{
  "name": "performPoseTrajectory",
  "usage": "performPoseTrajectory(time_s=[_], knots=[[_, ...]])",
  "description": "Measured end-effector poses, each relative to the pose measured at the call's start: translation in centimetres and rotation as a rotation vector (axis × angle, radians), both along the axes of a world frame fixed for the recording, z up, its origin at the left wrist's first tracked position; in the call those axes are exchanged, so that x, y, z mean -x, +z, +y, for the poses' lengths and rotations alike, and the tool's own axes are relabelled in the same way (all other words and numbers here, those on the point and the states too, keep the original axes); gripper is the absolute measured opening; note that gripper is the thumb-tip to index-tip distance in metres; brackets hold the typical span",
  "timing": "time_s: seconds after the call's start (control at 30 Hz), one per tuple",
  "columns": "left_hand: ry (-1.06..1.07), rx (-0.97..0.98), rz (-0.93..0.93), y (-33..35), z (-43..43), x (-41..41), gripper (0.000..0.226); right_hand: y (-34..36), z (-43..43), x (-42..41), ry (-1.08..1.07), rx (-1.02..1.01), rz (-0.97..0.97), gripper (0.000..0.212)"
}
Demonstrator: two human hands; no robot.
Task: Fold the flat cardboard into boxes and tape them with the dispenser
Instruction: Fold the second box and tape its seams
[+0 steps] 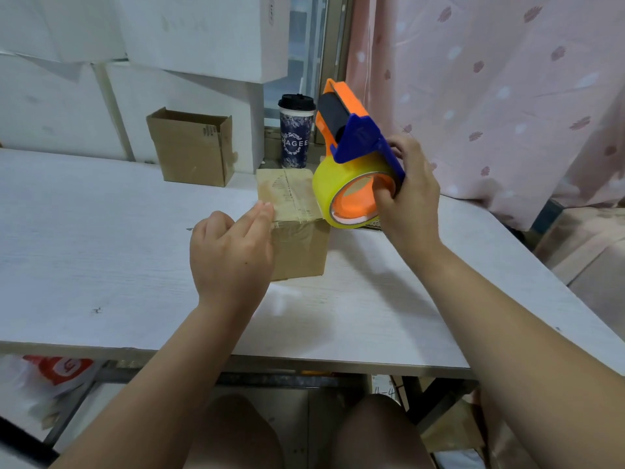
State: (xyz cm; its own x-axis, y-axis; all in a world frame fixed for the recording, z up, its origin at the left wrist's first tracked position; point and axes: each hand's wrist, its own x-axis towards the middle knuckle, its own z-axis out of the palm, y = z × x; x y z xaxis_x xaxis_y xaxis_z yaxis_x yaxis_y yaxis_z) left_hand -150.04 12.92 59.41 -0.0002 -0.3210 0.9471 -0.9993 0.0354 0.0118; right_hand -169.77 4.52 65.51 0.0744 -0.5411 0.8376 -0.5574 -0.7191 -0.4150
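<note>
A small closed cardboard box (297,238) sits in the middle of the white table (101,252), with clear tape running along its top seam. My left hand (233,252) rests against the box's near left corner, fingers together and flat on the top edge. My right hand (409,198) grips an orange and blue tape dispenser (355,154) carrying a yellow tape roll (341,184). The roll hovers at the box's right top edge. A second cardboard box (192,147), open at the top, stands at the back of the table.
A dark paper cup with a black lid (295,130) stands on the sill behind the taped box. White cartons (189,32) are stacked along the back wall. A pink curtain (490,89) hangs at the right. A plastic bag (50,374) lies under the table at left.
</note>
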Motion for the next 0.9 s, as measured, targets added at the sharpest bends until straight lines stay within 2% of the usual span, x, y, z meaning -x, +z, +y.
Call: performPoseTrajectory(time_s=[0.13,0.27,0.53,0.9], knots=[[0.003,0.009,-0.006,0.0,0.0,0.1,0.017,-0.7,-0.2,-0.6,-0.038,0.01,-0.092,0.041],[0.012,-0.005,-0.037,-0.1,0.1,-0.1,0.018,-0.7,-0.2,-0.3,-0.016,-0.041,-0.093,0.04],[0.021,-0.036,-0.141,0.2,0.3,-0.7,0.02,0.5,-0.2,0.5,0.025,0.019,0.06,0.044],[-0.008,-0.1,-0.153,0.5,0.5,-0.9,0.021,1.2,-0.5,1.5,-0.016,0.143,0.232,0.048]])
